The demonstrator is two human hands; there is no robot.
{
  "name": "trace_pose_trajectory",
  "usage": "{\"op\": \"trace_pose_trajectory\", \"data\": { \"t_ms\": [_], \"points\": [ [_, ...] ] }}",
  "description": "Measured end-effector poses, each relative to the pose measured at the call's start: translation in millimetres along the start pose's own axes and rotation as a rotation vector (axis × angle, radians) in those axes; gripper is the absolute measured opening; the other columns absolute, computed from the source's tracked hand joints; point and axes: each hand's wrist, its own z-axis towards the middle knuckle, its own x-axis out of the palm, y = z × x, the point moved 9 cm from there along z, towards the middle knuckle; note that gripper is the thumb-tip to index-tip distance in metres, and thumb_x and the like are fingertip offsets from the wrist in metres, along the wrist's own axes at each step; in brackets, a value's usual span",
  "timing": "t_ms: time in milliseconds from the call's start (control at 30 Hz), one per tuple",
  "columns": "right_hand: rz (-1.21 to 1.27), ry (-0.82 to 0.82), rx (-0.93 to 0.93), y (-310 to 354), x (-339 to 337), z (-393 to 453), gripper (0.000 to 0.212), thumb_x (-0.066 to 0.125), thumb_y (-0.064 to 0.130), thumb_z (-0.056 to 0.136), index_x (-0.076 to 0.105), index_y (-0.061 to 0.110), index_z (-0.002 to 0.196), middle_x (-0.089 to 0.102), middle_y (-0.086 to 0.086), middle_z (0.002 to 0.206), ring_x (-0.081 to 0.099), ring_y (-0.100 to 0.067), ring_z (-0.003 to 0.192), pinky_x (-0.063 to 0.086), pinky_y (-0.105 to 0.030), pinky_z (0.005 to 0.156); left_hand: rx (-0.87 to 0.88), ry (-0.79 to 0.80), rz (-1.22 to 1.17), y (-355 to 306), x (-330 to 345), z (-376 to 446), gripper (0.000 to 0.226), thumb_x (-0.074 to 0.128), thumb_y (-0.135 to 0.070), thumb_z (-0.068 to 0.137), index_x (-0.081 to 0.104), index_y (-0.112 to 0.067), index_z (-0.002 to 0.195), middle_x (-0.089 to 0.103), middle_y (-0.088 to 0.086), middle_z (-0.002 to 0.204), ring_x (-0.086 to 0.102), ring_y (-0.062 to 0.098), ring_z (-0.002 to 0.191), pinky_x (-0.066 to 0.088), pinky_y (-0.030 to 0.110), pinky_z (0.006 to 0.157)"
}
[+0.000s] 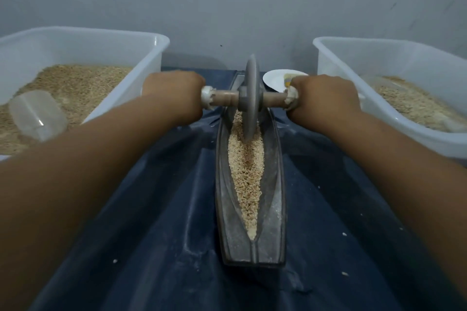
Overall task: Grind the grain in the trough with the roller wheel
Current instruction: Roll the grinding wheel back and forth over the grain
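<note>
A long grey boat-shaped trough (276, 209) lies lengthwise on a dark blue cloth, filled with pale cracked grain (246, 184). The grey roller wheel (251, 88) stands upright in the trough's far half, its rim sunk into the grain. A wooden axle runs through the wheel's hub. My left hand (174, 88) grips the axle's left end and my right hand (323, 96) grips the right end, both with fingers curled round white-wrapped handle ends.
A white plastic tub (154, 58) of grain with a clear scoop (38, 115) stands at the left. Another white tub (328, 63) of grain is at the right. A small white plate (275, 79) sits behind the wheel. A grey wall rises close behind. Stray grains dot the blue cloth (151, 235).
</note>
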Motion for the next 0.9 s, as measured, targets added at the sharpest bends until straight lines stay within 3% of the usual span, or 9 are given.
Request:
{"op": "trace_pose_trajectory", "data": {
  "t_ms": [67,167,300,467,567,733,900],
  "points": [
    [-0.012,0.021,-0.011,4.4,-3.3,-12.2,0.016,0.055,0.031,0.073,0.061,0.027,0.088,0.038,0.008,0.057,0.04,-0.023,0.056,0.025,-0.025,0.049,-0.001,0.017,-0.001,-0.3,1.6,-13.6,0.022,0.065,-0.022,0.072,0.043,-0.025,0.067,0.056,-0.002,0.071,0.056,0.021,0.067,0.049,0.033,0.066],
    [0.001,0.068,-0.012,7.1,-6.3,-31.7,0.009,0.054,0.033,0.075,0.05,0.026,0.073,0.037,0.009,0.055,0.036,-0.018,0.049,0.02,-0.023,0.046,-0.002,0.014,-0.004,-0.5,1.9,-33.9,0.024,0.065,-0.025,0.073,0.042,-0.028,0.067,0.055,-0.006,0.07,0.056,0.019,0.067,0.045,0.031,0.063],
    [0.013,0.121,-0.032,12.5,-17.9,-58.7,0.024,0.056,0.036,0.073,0.034,0.029,0.064,0.044,0.009,0.057,0.037,-0.011,0.048,0.024,-0.024,0.045,0.006,0.018,-0.01,0.2,0.4,-57.9,0.02,0.064,-0.027,0.072,0.044,-0.028,0.068,0.053,-0.008,0.067,0.053,0.015,0.063,0.041,0.028,0.059],
    [-0.013,0.082,-0.052,21.6,-42.4,-81.8,0.024,0.056,0.037,0.076,0.035,0.029,0.07,0.041,0.008,0.057,0.037,-0.016,0.05,0.024,-0.026,0.045,0.025,-0.016,-0.013,0.3,-6.6,-86.5,0.023,0.061,-0.03,0.073,0.04,-0.03,0.067,0.051,-0.008,0.066,0.053,0.015,0.065,0.037,0.028,0.057],
    [-0.009,0.111,-0.05,24.1,-48.6,-92.4,0.028,0.058,0.038,0.077,0.033,0.031,0.068,0.042,0.009,0.057,0.039,-0.011,0.05,0.026,-0.026,0.046,0.038,-0.035,-0.021,0.1,-12.5,-100.6,0.02,0.06,-0.032,0.072,0.04,-0.03,0.069,0.051,-0.008,0.067,0.055,0.016,0.069,0.037,0.028,0.058],
    [0.034,0.149,-0.019,23.8,-59.9,-105.5,0.017,0.059,0.039,0.078,0.043,0.032,0.077,0.044,0.011,0.06,0.039,-0.008,0.052,0.023,-0.025,0.045,0.054,-0.073,0.003,-4.2,-25.8,-112.9,0.011,0.057,-0.03,0.075,0.046,-0.029,0.077,0.053,-0.007,0.068,0.053,0.014,0.066,0.037,0.028,0.057],
    [0.045,0.184,-0.02,22.2,-73.0,-118.7,0.02,0.055,0.043,0.079,0.04,0.032,0.074,0.047,0.01,0.061,0.04,-0.003,0.053,0.023,-0.025,0.045,0.058,-0.116,0.024,-2.9,-38.0,-124.4,0.014,0.056,-0.034,0.076,0.043,-0.029,0.072,0.051,-0.01,0.061,0.048,0.006,0.058,0.034,0.026,0.051]
  ]
}}
